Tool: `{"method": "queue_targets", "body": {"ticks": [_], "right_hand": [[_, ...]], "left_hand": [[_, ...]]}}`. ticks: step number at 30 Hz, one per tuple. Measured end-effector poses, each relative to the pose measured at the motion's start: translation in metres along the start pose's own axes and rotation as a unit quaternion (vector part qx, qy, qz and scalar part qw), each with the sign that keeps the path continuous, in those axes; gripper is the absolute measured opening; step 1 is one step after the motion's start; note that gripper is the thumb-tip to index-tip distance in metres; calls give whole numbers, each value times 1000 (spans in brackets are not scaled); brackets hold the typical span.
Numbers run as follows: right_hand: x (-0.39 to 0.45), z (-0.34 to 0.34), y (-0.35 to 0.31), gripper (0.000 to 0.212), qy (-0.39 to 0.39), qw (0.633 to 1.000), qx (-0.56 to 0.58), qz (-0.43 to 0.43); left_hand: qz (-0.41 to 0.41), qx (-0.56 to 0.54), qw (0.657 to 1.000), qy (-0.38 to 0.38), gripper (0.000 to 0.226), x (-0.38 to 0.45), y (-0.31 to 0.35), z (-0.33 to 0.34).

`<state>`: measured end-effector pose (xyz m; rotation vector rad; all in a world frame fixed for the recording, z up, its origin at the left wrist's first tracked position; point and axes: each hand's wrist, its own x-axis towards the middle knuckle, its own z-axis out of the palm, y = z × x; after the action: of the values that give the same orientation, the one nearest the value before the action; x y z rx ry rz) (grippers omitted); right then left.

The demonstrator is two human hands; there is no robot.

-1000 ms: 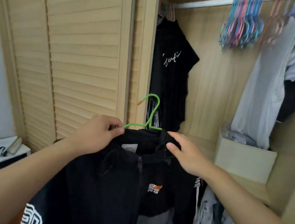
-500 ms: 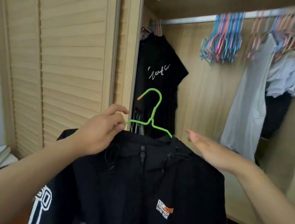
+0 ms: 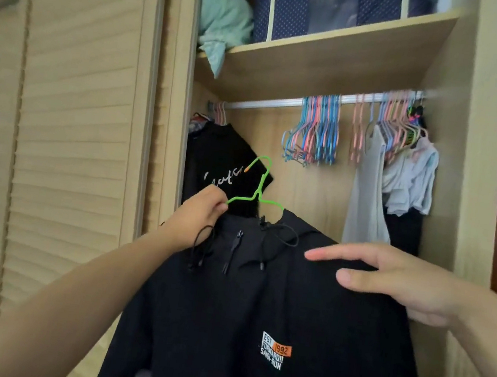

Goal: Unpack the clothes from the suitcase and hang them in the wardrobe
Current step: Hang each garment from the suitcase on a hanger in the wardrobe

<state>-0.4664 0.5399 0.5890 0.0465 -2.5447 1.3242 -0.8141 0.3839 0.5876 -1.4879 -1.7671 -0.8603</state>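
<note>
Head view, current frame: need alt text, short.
A person's left hand pinches a green hanger carrying a black hooded jacket, raised toward the wardrobe rail. The right hand rests open on the jacket's shoulder. Empty hangers and hung clothes fill the rail.

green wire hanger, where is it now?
Head view, centre: the green wire hanger sits inside the black hooded jacket, pinched by the left hand, below the metal wardrobe rail.
</note>
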Motion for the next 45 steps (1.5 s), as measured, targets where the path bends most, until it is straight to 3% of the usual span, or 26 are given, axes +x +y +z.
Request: {"method": "queue_targets", "body": {"ticks": [5,9,12,18,22,26,30,36,42,45], "right_hand": [[11,-9,-20,59,63,996,64,-4],[33,-3,-25,70,169,982,73,-37],[58,2,-30,76,231,969,66,-50],[162,16,-41,84,340,934,-99,-43],[260,31,-30,90,370,921,-117,-24],[341,23,-20,90,402,908,-115,16],[401,-17,-31,86,433,891,-124,52],[494,-84,-58,74,459,854,-233,79],[556,-99,-57,76,373,841,-341,195],[571,-83,-52,49,381,815,-389,195]], "left_hand": [[-31,-6,999,-14,14,77,-5,9],[-130,-21,991,-6,54,123,-13,4],[-145,-14,989,-2,57,124,-47,7],[-111,128,986,14,56,104,-163,6],[-88,201,974,54,58,97,-249,-2],[-73,154,982,85,67,115,-304,4],[-98,110,984,104,87,151,-323,22],[-22,112,976,188,87,169,-342,35],[-12,116,975,187,85,169,-346,37],[-15,123,973,193,84,168,-346,38]]}}
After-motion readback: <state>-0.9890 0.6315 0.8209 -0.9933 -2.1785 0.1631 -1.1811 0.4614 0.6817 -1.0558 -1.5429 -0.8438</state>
